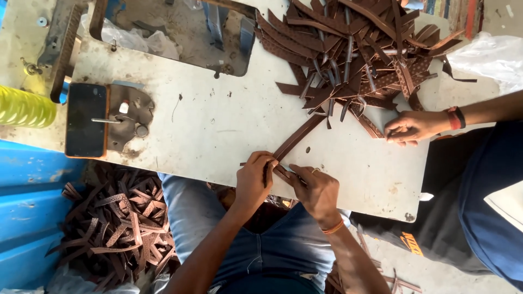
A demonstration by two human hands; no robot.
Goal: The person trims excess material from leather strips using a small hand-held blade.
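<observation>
- Nearest the camera, the person's left hand [253, 179] and right hand [316, 190] met at the near edge of the counter [218, 130]; each grip was clenched on the near end of one brown leather strap [297, 139], which ran away from them diagonally toward the far right.
- No true container showed; a loose heap of brown straps [354, 49], too many and too tangled to count, lay on the far right of the counter, its near fringe just beside the held strap's far end.
- A second heap, of perforated strap pieces [117, 228], lay on the floor under the counter's near left edge, beside the person's knee.
- One dark phone [86, 120] lay flat at the left of the counter, with one metal plate [131, 114] touching its right side.
- One yellow thread cone [24, 108] lay at the left edge.
- One hand of another person [414, 128], wearing a red wristband, rested on the counter's right side against the heap's edge.
- Open room: a bare stretch lay in the counter's middle, between the phone and the held strap, and another at its near right corner.
- A rectangular cut-out opened the counter's far side.
</observation>
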